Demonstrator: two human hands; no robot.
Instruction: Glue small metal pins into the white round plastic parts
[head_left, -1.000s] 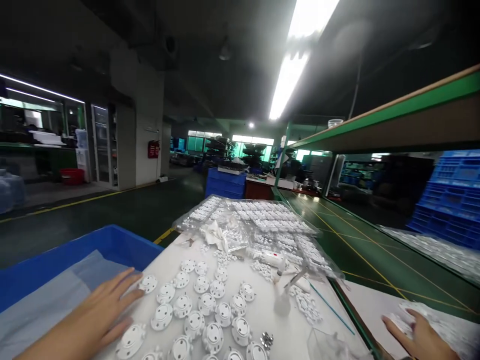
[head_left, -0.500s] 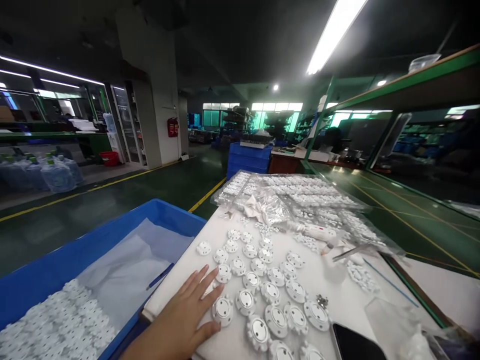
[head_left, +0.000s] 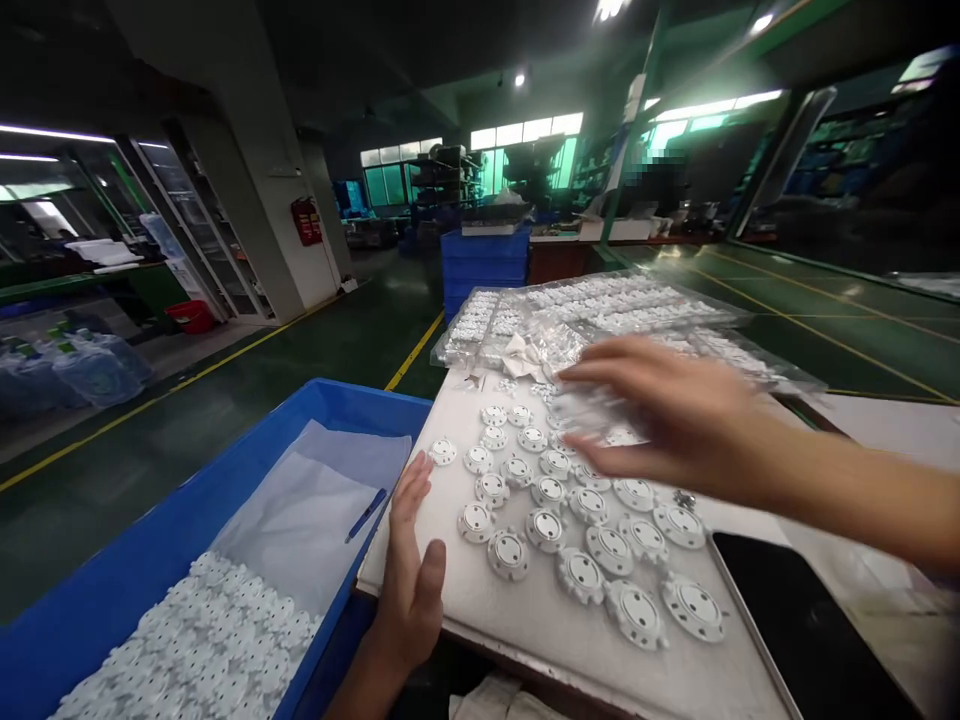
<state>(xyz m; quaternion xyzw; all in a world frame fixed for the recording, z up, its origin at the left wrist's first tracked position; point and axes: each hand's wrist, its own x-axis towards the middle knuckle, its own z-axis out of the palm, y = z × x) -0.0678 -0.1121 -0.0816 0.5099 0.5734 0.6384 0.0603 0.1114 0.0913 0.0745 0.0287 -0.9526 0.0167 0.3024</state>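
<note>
My left hand [head_left: 409,570] stands on edge at the table's left side, its fingers stretched out and nothing in them. Close by its fingertips lies a round white plastic part [head_left: 442,452]. My right hand [head_left: 660,400] hovers over the parts from the right, blurred by motion, thumb and fingers apart; no held thing shows between them. Several similar round white parts with small holes, such as the one in front [head_left: 636,612], are spread on the white tabletop [head_left: 525,640]. A small cluster of metal pieces [head_left: 684,498] lies among them, partly behind my right forearm.
A blue bin [head_left: 225,490] at the left holds many white parts [head_left: 202,640], a translucent sheet [head_left: 300,510] and a blue pen-like tool [head_left: 366,515]. A black-screened phone [head_left: 810,620] lies at the right. Plastic-wrapped trays of parts [head_left: 637,295] cover the table's far end; blue crates [head_left: 484,265] stand beyond.
My left hand has drawn back from flat on the tabletop to its left edge, turning on its side. My right hand has come in from the right. The view has tilted down.
</note>
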